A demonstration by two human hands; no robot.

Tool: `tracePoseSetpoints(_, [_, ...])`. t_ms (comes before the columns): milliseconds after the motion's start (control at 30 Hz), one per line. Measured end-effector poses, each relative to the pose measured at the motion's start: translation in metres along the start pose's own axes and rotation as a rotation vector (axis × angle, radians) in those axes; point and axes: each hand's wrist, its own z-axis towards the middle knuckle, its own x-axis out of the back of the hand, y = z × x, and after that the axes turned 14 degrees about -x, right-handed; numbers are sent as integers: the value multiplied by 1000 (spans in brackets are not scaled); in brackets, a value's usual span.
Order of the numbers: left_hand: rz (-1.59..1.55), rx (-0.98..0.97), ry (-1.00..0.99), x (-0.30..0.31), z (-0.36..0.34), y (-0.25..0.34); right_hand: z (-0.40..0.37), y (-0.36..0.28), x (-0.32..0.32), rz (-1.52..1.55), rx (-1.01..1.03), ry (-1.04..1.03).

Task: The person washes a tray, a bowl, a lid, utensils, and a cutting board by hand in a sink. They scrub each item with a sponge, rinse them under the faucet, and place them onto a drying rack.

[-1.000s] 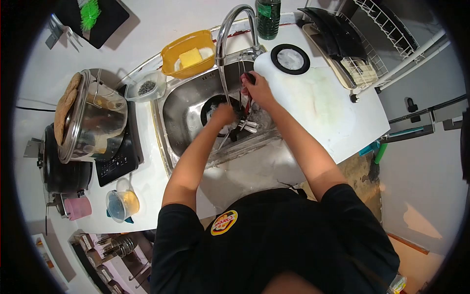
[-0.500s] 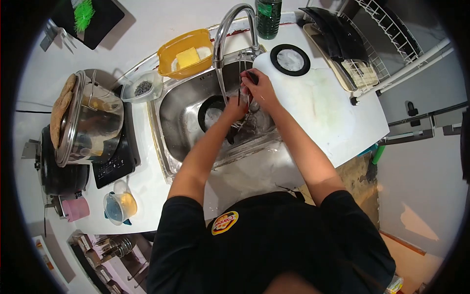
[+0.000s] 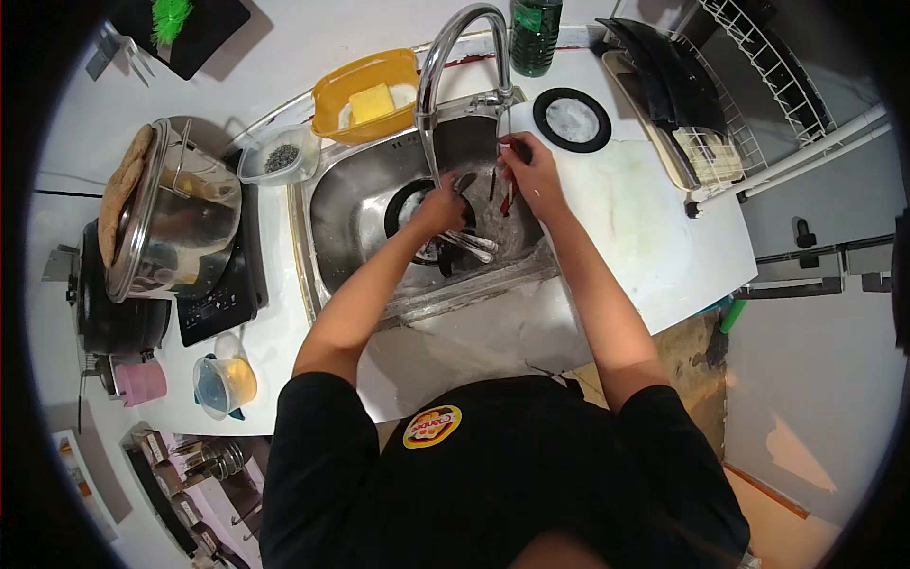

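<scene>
In the sink (image 3: 332,248), my left hand (image 3: 438,211) is closed around metal cutlery (image 3: 476,248). A spoon's bowl (image 3: 464,182) shows above the fingers, and silvery handles stick out below. Water from the faucet (image 3: 428,81) runs down at this hand. Under it lies a black-rimmed round lid (image 3: 403,209), partly covered by the hand and cutlery. Over the sink's right side, my right hand (image 3: 536,178) pinches thin utensils. A reddish piece (image 3: 506,203) hangs below its fingers; their exact kind is hard to make out.
Behind the sink stand a yellow basin (image 3: 332,90) with a sponge (image 3: 371,103) and a tub (image 3: 308,161) with a steel scourer. Another black-rimmed lid (image 3: 572,120) lies on the right counter, near a green bottle (image 3: 536,38) and dish rack (image 3: 758,142). A large pot (image 3: 204,209) stands left.
My hands have moved apart: the left shifted slightly left and down with the cutlery, the right moved right with its thin utensils. The camera view has shifted slightly.
</scene>
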Motion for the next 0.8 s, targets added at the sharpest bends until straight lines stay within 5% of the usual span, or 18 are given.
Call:
tracePoseSetpoints(67, [126,119,67,21,-25,5,6,9,-12,-44,-32,-83])
tracePoseSetpoints(167, [-135,761,-216,39,-30,-12,10,19,-46,-139,-101,-229])
tracePoseSetpoints(233, [237,354,-497,19,-34,-63,9,19,-69,-363,-156,-328])
tracePoseSetpoints(300, [482,155,-664,6,-35,-80,13,34,-94,-553,3,-320])
tracePoseSetpoints(367, [606,178,-735,-9,-30,-87,20,42,-107,-653,40,-321])
tracePoseSetpoints(433, [163,599,-330,-57,-24,-153,17,33,-113,-663,-54,-329])
tracePoseSetpoints(567, [282,343,-142,-52,-19,-104,26,28,-102,-707,109,-322])
tracePoseSetpoints(667, [403,193,-154,-52,-22,-115,31,26,-92,-560,-3,-336])
tracePoseSetpoints(733, [268,327,-100,-51,-26,-117,25,20,-86,-458,-59,-333])
tracePoseSetpoints(800, [-86,688,38,-30,-28,-97,20,12,-79,-434,-50,-265])
